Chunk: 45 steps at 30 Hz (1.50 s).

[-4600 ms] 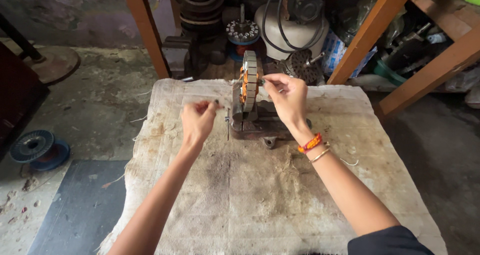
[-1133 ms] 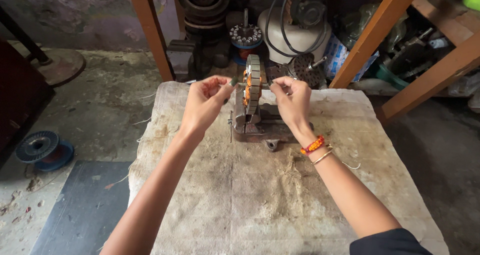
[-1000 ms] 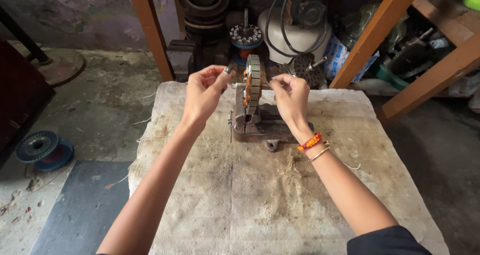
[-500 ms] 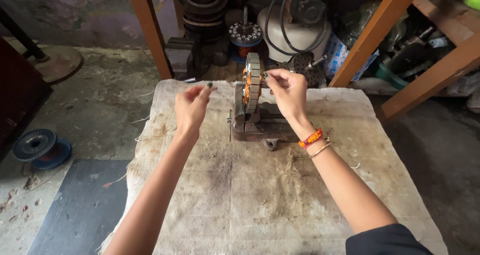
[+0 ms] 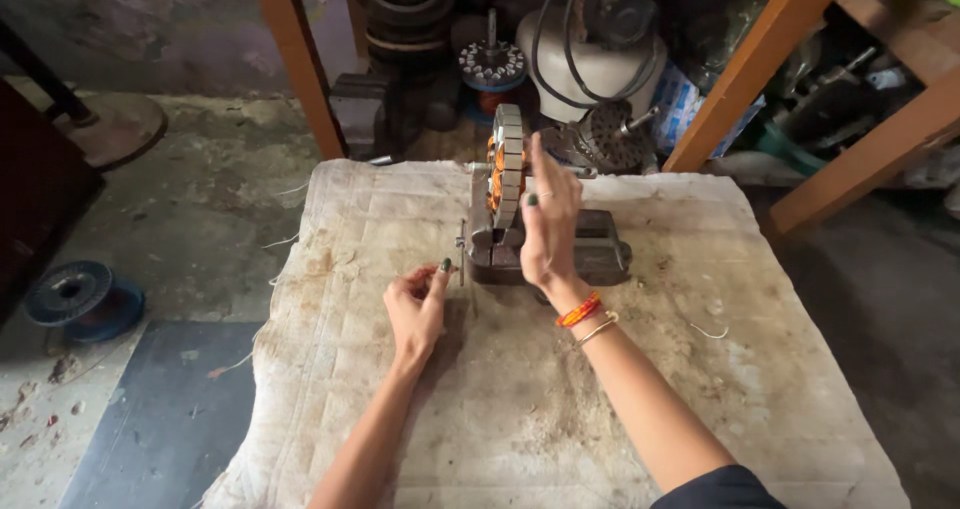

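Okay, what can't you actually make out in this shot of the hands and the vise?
- Head view: the thin wire is too fine to see; whether the left hand pinches it is unclear.
- The right hand covers part of the vise and the ring-shaped metal core clamped upright in it.
- The junk behind the table is dark and jumbled.
- The cloth is cut off by the bottom edge.

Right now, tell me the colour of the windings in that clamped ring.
Orange windings, head view.

head view, looking down (close), forward-tilted
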Motion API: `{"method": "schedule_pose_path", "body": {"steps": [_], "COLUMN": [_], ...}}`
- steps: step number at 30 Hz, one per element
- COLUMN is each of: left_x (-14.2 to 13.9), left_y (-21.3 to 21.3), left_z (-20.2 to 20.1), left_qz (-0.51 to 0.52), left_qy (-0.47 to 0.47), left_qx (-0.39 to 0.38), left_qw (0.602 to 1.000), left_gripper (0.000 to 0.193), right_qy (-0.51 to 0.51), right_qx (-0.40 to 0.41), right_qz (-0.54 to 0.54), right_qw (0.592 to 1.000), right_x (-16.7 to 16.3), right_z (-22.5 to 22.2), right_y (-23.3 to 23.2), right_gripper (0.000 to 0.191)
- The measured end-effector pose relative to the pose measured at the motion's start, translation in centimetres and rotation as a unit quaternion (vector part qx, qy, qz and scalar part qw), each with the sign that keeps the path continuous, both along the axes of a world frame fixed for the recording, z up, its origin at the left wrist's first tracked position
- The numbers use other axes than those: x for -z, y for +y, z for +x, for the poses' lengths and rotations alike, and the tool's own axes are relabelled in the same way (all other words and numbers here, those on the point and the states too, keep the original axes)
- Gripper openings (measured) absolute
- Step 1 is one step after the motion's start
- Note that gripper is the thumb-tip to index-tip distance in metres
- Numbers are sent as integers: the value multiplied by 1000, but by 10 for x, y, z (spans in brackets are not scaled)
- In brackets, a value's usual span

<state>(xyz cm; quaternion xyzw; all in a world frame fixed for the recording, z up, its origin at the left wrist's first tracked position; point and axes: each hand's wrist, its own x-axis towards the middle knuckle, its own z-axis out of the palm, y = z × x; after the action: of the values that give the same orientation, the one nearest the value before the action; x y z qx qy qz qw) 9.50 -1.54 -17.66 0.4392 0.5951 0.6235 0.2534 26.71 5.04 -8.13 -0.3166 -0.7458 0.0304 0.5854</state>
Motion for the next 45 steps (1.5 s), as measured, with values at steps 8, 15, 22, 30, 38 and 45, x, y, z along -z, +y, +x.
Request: {"method": "schedule_pose_path", "body": {"steps": [8, 15, 22, 30, 38, 45], "left_x": [5, 1, 2, 2, 5, 5], "left_y": [-5, -9, -7, -5, -2, -2], "left_z": [-1, 3, 4, 4, 6, 5], "left_qz": [-17, -62, -66, -75, -73, -80], "left_qy": [40, 71, 87, 81, 80, 80], "left_qx": [0, 8, -7, 2, -1, -3], "left_qw": [999, 995, 994, 994, 994, 994], "left_gripper": [20, 19, 21, 22, 22, 21], "right_qy": [-1, 0, 44, 86, 53, 39], "right_qx": [3, 3, -31, -75, -5, 22], "right_qz": [5, -23, -45, -32, -21, -82], "right_qw": [1000, 1000, 998, 993, 998, 996], "right_x": [11, 11, 7, 5, 0, -15], "right_z": [-4, -3, -5, -6, 3, 9], "right_y": [-3, 0, -5, 9, 8, 34], "right_gripper": [77, 73, 71, 64, 65, 66]}}
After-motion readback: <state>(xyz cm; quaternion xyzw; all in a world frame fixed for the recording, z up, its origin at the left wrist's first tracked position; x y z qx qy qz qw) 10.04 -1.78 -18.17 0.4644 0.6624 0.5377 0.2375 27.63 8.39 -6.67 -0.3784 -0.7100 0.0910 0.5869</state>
